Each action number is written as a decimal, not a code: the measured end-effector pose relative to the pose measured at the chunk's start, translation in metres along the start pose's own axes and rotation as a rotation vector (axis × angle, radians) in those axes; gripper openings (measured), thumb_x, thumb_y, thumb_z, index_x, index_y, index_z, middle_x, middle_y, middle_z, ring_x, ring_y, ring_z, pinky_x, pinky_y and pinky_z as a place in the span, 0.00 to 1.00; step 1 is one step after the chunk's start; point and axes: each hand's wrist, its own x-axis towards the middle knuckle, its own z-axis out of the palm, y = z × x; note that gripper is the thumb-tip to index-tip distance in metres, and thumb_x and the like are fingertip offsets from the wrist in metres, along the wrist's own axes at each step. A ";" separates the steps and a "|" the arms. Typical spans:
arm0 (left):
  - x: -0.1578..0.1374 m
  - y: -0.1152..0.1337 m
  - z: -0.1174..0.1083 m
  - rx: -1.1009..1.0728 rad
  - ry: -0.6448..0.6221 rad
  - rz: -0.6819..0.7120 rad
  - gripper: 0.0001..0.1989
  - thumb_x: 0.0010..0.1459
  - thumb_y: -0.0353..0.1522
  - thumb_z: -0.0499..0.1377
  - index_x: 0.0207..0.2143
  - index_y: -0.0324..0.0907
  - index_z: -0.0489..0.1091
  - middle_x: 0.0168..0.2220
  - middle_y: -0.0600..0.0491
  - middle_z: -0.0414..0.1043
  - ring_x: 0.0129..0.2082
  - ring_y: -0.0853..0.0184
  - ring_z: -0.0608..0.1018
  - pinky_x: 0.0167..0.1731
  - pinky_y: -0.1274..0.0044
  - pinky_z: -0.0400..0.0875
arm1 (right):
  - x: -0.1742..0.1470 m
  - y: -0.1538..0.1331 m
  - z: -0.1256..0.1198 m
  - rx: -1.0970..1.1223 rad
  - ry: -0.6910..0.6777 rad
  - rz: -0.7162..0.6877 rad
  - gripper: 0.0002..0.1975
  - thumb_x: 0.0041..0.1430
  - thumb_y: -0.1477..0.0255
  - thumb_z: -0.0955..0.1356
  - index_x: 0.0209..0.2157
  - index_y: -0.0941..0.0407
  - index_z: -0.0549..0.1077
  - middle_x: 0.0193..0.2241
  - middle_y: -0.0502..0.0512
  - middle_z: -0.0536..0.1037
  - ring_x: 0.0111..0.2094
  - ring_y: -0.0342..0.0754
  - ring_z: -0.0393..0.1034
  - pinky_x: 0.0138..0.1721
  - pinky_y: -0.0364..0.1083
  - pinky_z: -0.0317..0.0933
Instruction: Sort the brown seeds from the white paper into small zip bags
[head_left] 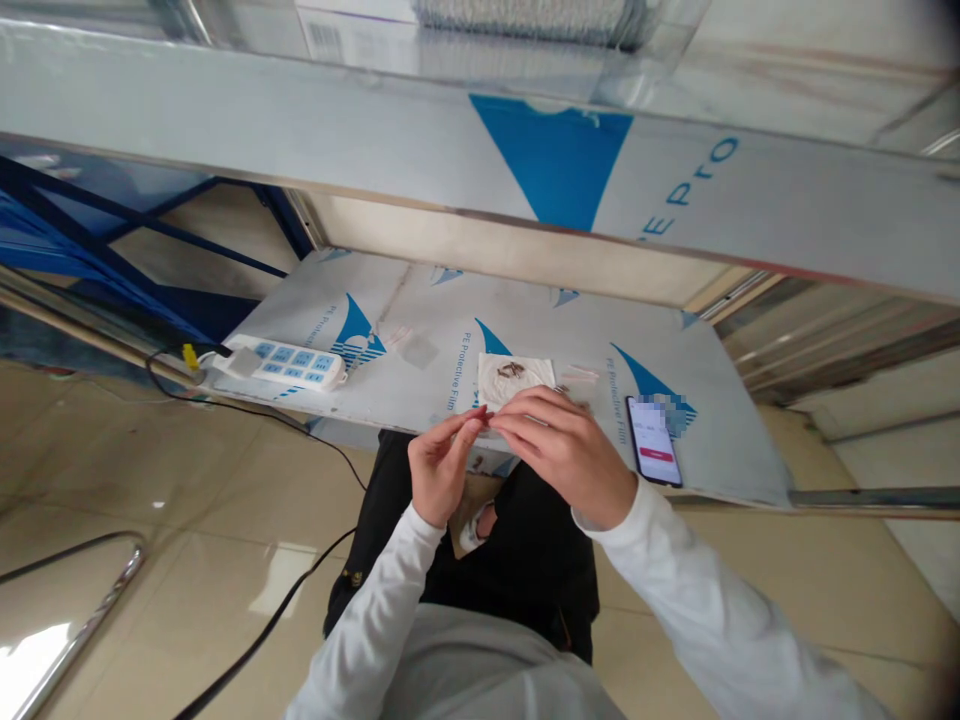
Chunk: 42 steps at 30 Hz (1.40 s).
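Note:
My left hand (441,460) and my right hand (559,445) meet at the front edge of the film-covered shelf (405,300). The fingers of both are pinched together, fingertips nearly touching. Between them is something small and dark, too tiny to make out. Just beyond my right hand lies a white tissue-like sheet (536,372) with a little heap of small brown pieces (511,370) on it. More small bits sit by my right knuckles, partly covered by the hand. A small clear plastic bag (581,374) lies to the right of the sheet.
A phone (654,440) with a lit screen lies right of my right hand. On the left, a white power strip (285,362) has a plug and black cable (330,445) hanging off the edge. An upper shelf (375,140) crosses overhead. A chrome tube (105,600) stands lower left.

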 end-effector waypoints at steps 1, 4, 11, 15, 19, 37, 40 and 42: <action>-0.002 0.001 0.002 -0.005 0.003 0.001 0.09 0.52 0.36 0.63 0.35 0.44 0.79 0.36 0.50 0.80 0.35 0.61 0.81 0.40 0.72 0.75 | -0.001 -0.003 -0.003 -0.034 -0.020 -0.019 0.12 0.60 0.78 0.65 0.42 0.50 0.76 0.36 0.56 0.77 0.43 0.52 0.69 0.44 0.53 0.67; -0.006 0.003 0.006 -0.031 0.003 -0.008 0.09 0.52 0.35 0.63 0.37 0.45 0.79 0.36 0.50 0.80 0.36 0.61 0.81 0.41 0.71 0.76 | -0.003 -0.011 -0.013 -0.081 -0.072 -0.046 0.14 0.60 0.79 0.65 0.42 0.49 0.75 0.37 0.56 0.76 0.43 0.53 0.68 0.43 0.54 0.67; -0.014 0.004 0.012 -0.120 0.002 -0.033 0.09 0.52 0.36 0.64 0.36 0.45 0.79 0.35 0.50 0.80 0.36 0.60 0.82 0.40 0.70 0.77 | -0.006 -0.016 -0.023 -0.077 -0.129 -0.051 0.11 0.62 0.76 0.64 0.43 0.50 0.74 0.35 0.55 0.76 0.41 0.52 0.69 0.42 0.52 0.67; -0.019 0.006 0.017 -0.123 0.016 -0.049 0.09 0.52 0.37 0.64 0.35 0.45 0.79 0.36 0.50 0.80 0.37 0.59 0.82 0.41 0.70 0.77 | -0.008 -0.015 -0.024 -0.095 -0.082 0.022 0.07 0.61 0.73 0.66 0.41 0.51 0.72 0.33 0.54 0.77 0.37 0.51 0.70 0.38 0.52 0.68; -0.023 0.008 0.023 -0.186 0.026 -0.111 0.11 0.51 0.38 0.64 0.35 0.43 0.80 0.34 0.49 0.80 0.34 0.59 0.82 0.38 0.70 0.78 | -0.009 -0.012 -0.025 -0.099 -0.127 0.000 0.04 0.61 0.70 0.65 0.34 0.51 0.73 0.30 0.53 0.76 0.36 0.51 0.70 0.38 0.51 0.66; -0.026 0.017 0.025 -0.266 -0.013 -0.097 0.08 0.52 0.34 0.64 0.35 0.44 0.79 0.34 0.51 0.80 0.34 0.62 0.82 0.37 0.74 0.78 | -0.019 -0.002 -0.037 -0.225 -0.233 -0.026 0.15 0.63 0.74 0.64 0.51 0.56 0.66 0.40 0.56 0.77 0.40 0.50 0.72 0.42 0.50 0.68; -0.028 0.018 0.025 -0.290 -0.045 -0.087 0.07 0.53 0.33 0.63 0.36 0.44 0.79 0.34 0.51 0.80 0.35 0.62 0.82 0.38 0.74 0.78 | -0.020 -0.001 -0.042 -0.170 -0.246 -0.072 0.10 0.63 0.74 0.63 0.46 0.56 0.69 0.38 0.55 0.77 0.40 0.49 0.71 0.43 0.49 0.67; -0.026 0.014 0.024 -0.286 -0.069 -0.087 0.07 0.54 0.32 0.63 0.36 0.44 0.79 0.35 0.50 0.80 0.36 0.62 0.82 0.39 0.75 0.77 | -0.021 0.002 -0.039 -0.138 -0.242 -0.081 0.10 0.64 0.74 0.63 0.45 0.55 0.70 0.38 0.54 0.77 0.41 0.49 0.70 0.45 0.50 0.66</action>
